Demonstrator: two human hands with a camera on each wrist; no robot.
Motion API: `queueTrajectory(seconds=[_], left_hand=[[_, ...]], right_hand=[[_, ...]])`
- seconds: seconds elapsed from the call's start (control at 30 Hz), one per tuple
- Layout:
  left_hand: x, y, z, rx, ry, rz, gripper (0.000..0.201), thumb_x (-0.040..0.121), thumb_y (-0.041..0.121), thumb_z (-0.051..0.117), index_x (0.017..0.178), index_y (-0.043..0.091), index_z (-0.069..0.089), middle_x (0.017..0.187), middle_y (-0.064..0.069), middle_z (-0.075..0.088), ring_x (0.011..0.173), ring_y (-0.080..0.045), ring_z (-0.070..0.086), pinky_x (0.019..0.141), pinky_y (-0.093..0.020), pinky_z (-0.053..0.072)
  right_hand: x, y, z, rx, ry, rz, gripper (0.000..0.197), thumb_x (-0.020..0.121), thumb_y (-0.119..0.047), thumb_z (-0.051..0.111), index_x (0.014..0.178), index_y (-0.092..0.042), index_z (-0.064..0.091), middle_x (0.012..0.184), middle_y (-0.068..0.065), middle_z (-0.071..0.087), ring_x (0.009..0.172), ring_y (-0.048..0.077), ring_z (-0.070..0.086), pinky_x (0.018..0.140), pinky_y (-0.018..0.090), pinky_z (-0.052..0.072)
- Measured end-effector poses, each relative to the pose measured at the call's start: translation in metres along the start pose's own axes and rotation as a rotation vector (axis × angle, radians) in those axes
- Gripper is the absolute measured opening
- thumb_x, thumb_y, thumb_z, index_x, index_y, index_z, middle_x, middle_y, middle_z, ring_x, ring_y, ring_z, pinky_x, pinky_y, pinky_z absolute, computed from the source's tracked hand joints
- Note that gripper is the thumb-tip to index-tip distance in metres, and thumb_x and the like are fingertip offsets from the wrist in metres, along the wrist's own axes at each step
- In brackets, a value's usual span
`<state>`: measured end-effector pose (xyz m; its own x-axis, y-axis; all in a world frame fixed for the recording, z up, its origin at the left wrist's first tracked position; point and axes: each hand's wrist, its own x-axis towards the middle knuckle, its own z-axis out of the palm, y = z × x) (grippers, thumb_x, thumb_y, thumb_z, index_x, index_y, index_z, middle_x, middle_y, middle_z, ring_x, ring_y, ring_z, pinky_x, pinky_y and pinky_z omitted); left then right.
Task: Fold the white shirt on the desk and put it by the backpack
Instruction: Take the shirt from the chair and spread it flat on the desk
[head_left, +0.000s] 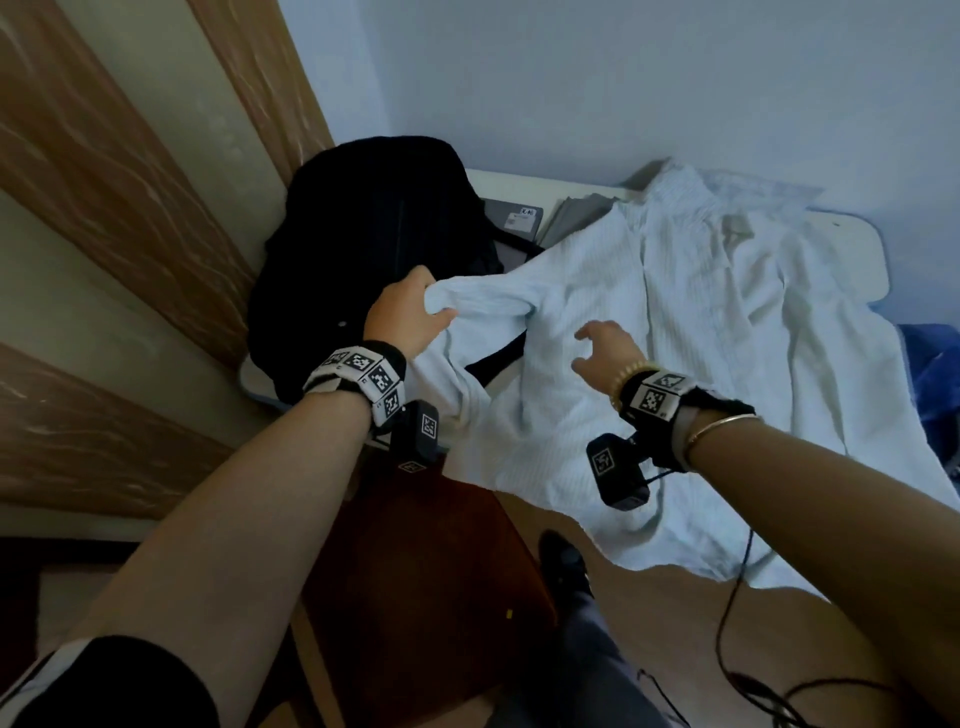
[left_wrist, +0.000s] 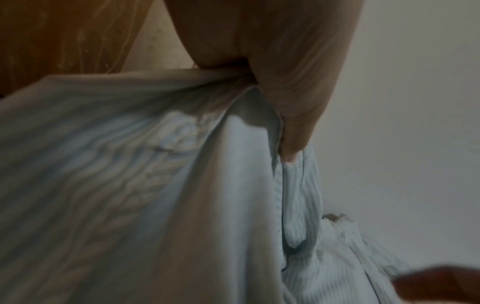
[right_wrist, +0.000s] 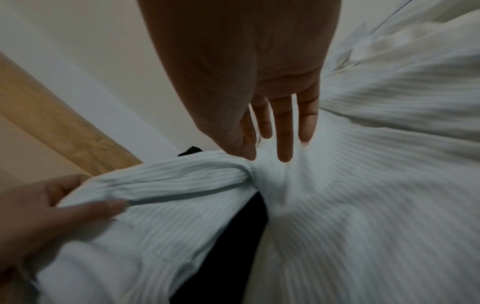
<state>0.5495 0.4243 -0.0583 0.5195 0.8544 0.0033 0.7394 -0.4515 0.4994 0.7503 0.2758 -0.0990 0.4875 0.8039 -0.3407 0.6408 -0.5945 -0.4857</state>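
Note:
The white, faintly striped shirt (head_left: 701, 322) lies spread front-up on the desk (head_left: 852, 244), its hem hanging over the near edge. My left hand (head_left: 415, 306) grips the shirt's left sleeve (head_left: 483, 296) and holds it lifted in front of the black backpack (head_left: 363, 223), which stands at the desk's left end. The left wrist view shows my thumb (left_wrist: 293, 123) pinching the bunched sleeve (left_wrist: 130, 164). My right hand (head_left: 584, 351) is over the shirt's body by the armpit; its straight, spread fingers (right_wrist: 284, 144) reach the cloth (right_wrist: 376, 205) and hold nothing.
A grey flat item (head_left: 519, 218) and grey folded cloth (head_left: 582, 208) lie behind the backpack. Blue fabric (head_left: 930, 374) sits past the desk's right end. A dark red seat (head_left: 431, 571) and a black cable (head_left: 737, 597) are below the desk edge. The wall backs the desk.

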Motion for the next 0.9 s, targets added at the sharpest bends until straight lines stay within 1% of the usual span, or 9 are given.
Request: queueTrajectory(seconds=[0.2,0.33,0.4,0.47,0.5,0.57,0.67,0.8,0.9], left_hand=[[0.011,0.000,-0.026,0.211,0.040,0.097,0.017,0.081,-0.006,0.050,0.093,0.005,0.049,0.094,-0.013,0.055,0.084,-0.030,0.055,0.068,-0.039,0.043],[0.026,0.008,-0.038,0.173,0.031,0.147,0.020,0.074,-0.014,0.046,0.080,0.004,0.050,0.085,-0.008,0.044,0.079,-0.028,0.050,0.069,-0.041,0.041],[0.031,0.016,-0.036,0.093,0.018,0.178,0.022,0.071,-0.014,0.046,0.078,0.007,0.047,0.084,-0.006,0.042,0.075,-0.025,0.047,0.067,-0.040,0.039],[0.036,0.024,-0.028,0.056,0.006,0.189,0.024,0.075,-0.010,0.048,0.077,0.012,0.041,0.083,-0.004,0.041,0.072,-0.023,0.045,0.064,-0.038,0.037],[0.038,0.025,-0.025,0.036,0.002,0.174,0.022,0.079,-0.005,0.051,0.078,0.013,0.039,0.082,-0.002,0.040,0.070,-0.022,0.045,0.063,-0.038,0.036],[0.043,0.022,-0.021,-0.013,-0.006,0.096,0.023,0.083,0.009,0.062,0.082,0.013,0.039,0.080,0.000,0.042,0.068,-0.020,0.045,0.062,-0.034,0.037],[0.044,0.001,-0.021,0.114,-0.126,-0.074,0.030,0.081,0.022,0.069,0.099,0.012,0.048,0.089,-0.004,0.056,0.080,-0.021,0.057,0.069,-0.033,0.046],[0.040,-0.034,-0.023,0.395,-0.312,-0.239,0.016,0.089,0.014,0.055,0.102,0.005,0.056,0.105,-0.015,0.063,0.096,-0.032,0.062,0.077,-0.036,0.049],[0.054,-0.047,-0.042,0.482,-0.207,-0.312,0.021,0.089,0.010,0.054,0.108,0.001,0.052,0.112,-0.021,0.057,0.099,-0.038,0.059,0.080,-0.042,0.047]], right_hand=[[0.034,-0.052,-0.017,0.124,0.088,-0.188,0.060,0.086,-0.013,0.061,0.139,-0.008,0.033,0.144,0.013,0.032,0.114,0.030,0.054,0.092,0.033,0.044],[0.053,-0.076,-0.023,0.176,0.029,-0.361,0.074,0.082,-0.016,0.066,0.144,-0.013,0.026,0.148,0.013,0.029,0.124,0.030,0.048,0.101,0.037,0.044],[0.063,-0.089,-0.025,0.231,-0.034,-0.414,0.068,0.081,-0.017,0.068,0.140,-0.016,0.035,0.143,0.013,0.039,0.114,0.030,0.056,0.095,0.042,0.050],[0.071,-0.102,-0.028,0.272,-0.053,-0.456,0.039,0.083,-0.012,0.065,0.121,-0.012,0.056,0.121,0.016,0.060,0.091,0.031,0.066,0.079,0.041,0.057],[0.075,-0.107,-0.031,0.280,-0.025,-0.478,0.022,0.084,-0.007,0.061,0.105,-0.010,0.064,0.104,0.017,0.067,0.079,0.032,0.068,0.071,0.038,0.057],[0.084,-0.112,-0.039,0.306,0.080,-0.498,0.020,0.083,0.001,0.052,0.087,-0.008,0.069,0.080,0.017,0.069,0.065,0.030,0.066,0.066,0.033,0.054],[0.103,-0.108,-0.052,0.288,0.192,-0.501,0.028,0.080,0.005,0.048,0.096,-0.001,0.070,0.087,0.021,0.072,0.081,0.032,0.068,0.081,0.037,0.053],[0.130,-0.104,-0.065,0.247,0.259,-0.458,0.026,0.085,-0.002,0.048,0.101,-0.006,0.068,0.097,0.020,0.071,0.093,0.033,0.066,0.086,0.035,0.051],[0.141,-0.106,-0.070,0.158,0.284,-0.446,0.028,0.088,-0.010,0.044,0.103,-0.013,0.068,0.095,0.018,0.072,0.091,0.035,0.066,0.082,0.038,0.053]])
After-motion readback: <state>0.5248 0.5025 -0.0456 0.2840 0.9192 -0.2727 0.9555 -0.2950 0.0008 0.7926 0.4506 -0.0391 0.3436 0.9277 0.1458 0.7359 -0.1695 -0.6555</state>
